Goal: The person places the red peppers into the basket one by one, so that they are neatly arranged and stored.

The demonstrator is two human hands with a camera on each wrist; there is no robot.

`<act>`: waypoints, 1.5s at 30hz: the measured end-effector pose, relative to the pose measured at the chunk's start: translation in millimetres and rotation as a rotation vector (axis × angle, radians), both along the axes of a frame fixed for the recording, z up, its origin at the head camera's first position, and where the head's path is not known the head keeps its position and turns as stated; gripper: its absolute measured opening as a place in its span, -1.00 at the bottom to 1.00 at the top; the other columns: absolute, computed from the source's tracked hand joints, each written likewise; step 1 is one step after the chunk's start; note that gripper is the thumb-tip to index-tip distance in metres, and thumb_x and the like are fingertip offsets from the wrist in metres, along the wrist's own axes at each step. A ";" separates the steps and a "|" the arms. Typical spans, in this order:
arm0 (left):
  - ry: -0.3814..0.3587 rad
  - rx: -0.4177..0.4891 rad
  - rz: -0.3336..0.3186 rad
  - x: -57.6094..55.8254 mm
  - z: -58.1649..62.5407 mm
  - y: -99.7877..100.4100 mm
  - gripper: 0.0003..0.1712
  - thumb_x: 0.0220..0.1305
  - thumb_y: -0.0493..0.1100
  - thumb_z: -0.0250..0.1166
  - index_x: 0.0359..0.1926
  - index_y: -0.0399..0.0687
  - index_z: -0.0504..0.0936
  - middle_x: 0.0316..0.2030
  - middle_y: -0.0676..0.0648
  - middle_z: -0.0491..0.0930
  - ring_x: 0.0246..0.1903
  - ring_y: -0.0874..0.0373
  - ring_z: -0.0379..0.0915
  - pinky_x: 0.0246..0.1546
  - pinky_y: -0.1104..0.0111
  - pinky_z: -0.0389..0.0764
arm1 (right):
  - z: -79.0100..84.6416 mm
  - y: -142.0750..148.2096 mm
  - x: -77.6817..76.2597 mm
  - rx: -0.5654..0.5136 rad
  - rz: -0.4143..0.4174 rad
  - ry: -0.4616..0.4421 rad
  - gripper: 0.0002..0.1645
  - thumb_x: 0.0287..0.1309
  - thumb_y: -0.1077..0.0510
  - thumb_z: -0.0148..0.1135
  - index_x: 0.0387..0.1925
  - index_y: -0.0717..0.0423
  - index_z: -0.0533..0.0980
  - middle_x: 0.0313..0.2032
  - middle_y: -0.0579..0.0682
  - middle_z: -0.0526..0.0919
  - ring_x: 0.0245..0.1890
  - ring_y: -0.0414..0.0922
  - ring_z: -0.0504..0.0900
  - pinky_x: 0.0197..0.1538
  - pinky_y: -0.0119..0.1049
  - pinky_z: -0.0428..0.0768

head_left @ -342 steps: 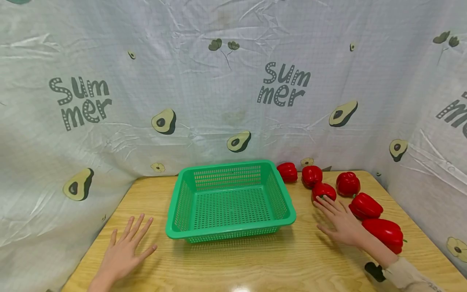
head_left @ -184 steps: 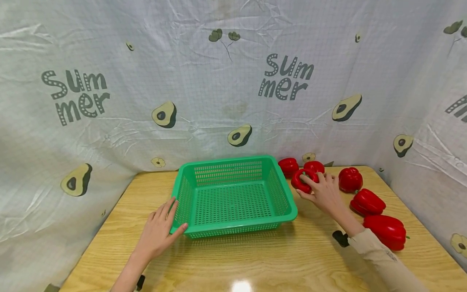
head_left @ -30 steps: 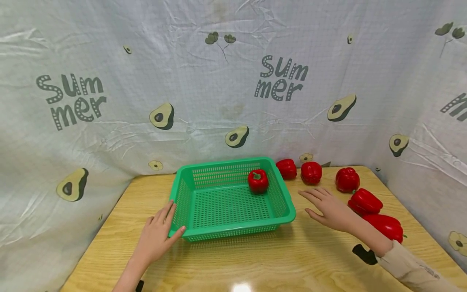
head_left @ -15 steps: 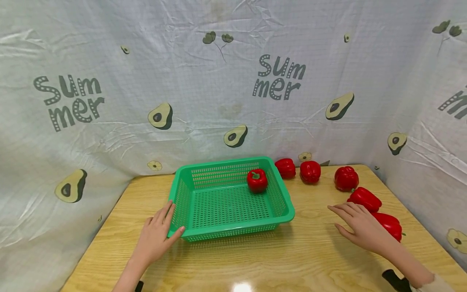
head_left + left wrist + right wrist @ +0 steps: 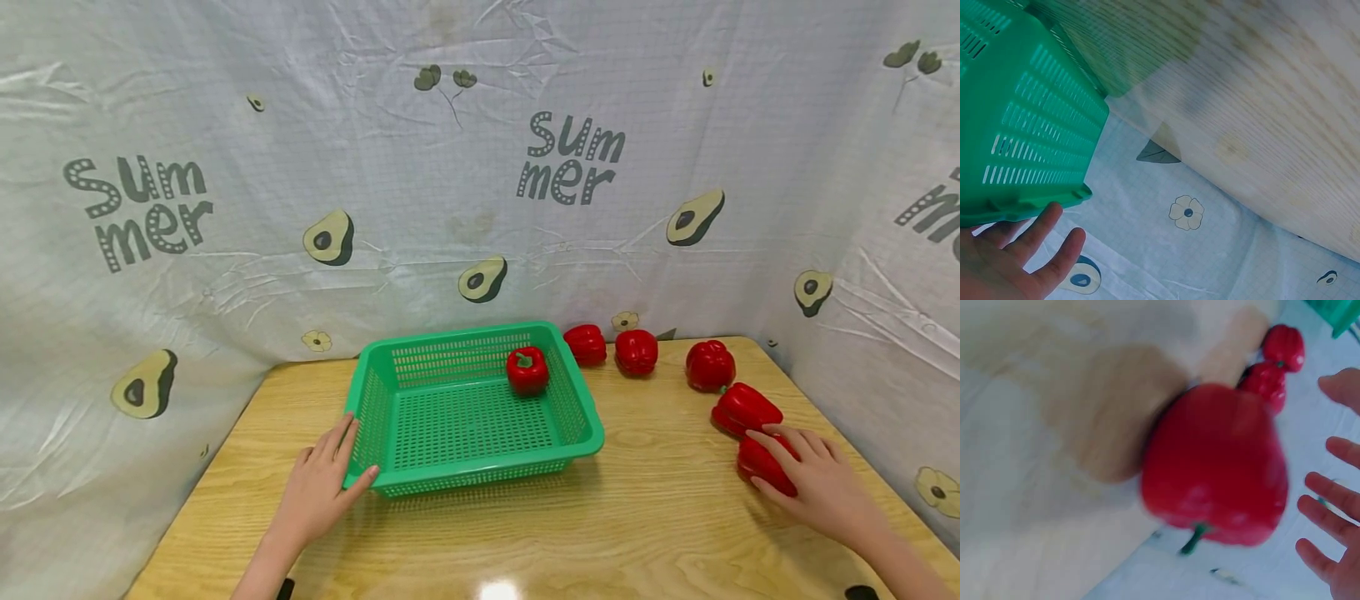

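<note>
At the left, my left hand [image 5: 317, 485] rests on the front-left corner of a green plastic basket [image 5: 480, 460], thumb on the front rim and fingers along the left rim. In the left wrist view its straight fingers touch the rim. One red bell pepper [image 5: 528, 375] stands inside the basket, in the back right. Over at the right, my right hand [image 5: 821, 487] is spread above the nearest red bell pepper [image 5: 759, 468], covering part of it. The right wrist view shows this pepper [image 5: 1216, 465] large and blurred, with its green stem, and the fingers apart from it.
Behind the right hand lie more bell peppers: one [image 5: 746, 408] close by, one [image 5: 710, 365] further back, and two [image 5: 636, 353] beside the basket's back right. A wooden table [image 5: 480, 542] carries everything. A printed cloth [image 5: 420, 183] hangs behind and at both sides.
A bell pepper from the right group now stands in the basket. My right hand has moved right and towards me, from beside the basket to the nearest pepper. The left hand stays on the rim.
</note>
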State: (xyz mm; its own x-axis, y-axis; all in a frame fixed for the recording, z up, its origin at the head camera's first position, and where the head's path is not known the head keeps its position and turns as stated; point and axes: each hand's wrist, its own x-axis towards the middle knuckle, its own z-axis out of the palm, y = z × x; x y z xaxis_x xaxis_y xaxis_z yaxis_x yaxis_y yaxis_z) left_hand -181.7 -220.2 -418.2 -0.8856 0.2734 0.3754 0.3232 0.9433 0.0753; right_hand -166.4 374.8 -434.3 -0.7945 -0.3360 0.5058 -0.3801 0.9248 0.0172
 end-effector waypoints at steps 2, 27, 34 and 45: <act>-0.002 0.003 -0.001 0.3 0.1 0.0 -0.20 0.15 0.13 0.13 0.26 -0.30 0.21 0.28 -0.24 0.15 0.13 -0.17 0.26 -0.09 -0.07 0.36 | -2.6 8.0 2.0 -0.005 -0.013 0.013 -0.20 -0.52 0.04 0.49 -0.06 0.09 0.40 -0.13 0.18 0.42 -0.13 0.16 0.31 -0.16 0.14 0.26; -0.010 0.015 0.008 0.9 0.2 0.0 -0.19 0.15 0.15 0.13 0.27 -0.29 0.20 0.28 -0.24 0.15 0.14 -0.17 0.25 -0.06 -0.07 0.34 | -30.2 47.5 4.6 -0.048 -0.139 -0.138 0.08 -0.87 -0.10 0.59 -0.10 0.10 0.30 -0.10 0.24 0.35 -0.11 0.21 0.22 -0.24 0.20 0.28; -0.008 0.012 0.011 1.0 0.5 -0.5 -0.20 0.15 0.15 0.13 0.26 -0.28 0.21 0.28 -0.23 0.15 0.14 -0.16 0.26 -0.07 -0.07 0.34 | -28.7 47.8 0.8 -0.034 -0.150 -0.137 0.02 -0.83 -0.03 0.59 -0.12 0.14 0.31 -0.13 0.26 0.35 -0.14 0.22 0.23 -0.23 0.22 0.28; -0.013 0.015 0.013 0.9 1.2 0.0 -0.20 0.16 0.16 0.11 0.26 -0.28 0.21 0.28 -0.23 0.15 0.14 -0.16 0.25 -0.07 -0.07 0.33 | -21.8 39.7 -2.5 -0.049 -0.079 -0.097 0.00 -0.85 0.03 0.61 -0.11 0.04 0.36 -0.19 0.22 0.36 -0.28 0.15 0.34 -0.34 0.16 0.40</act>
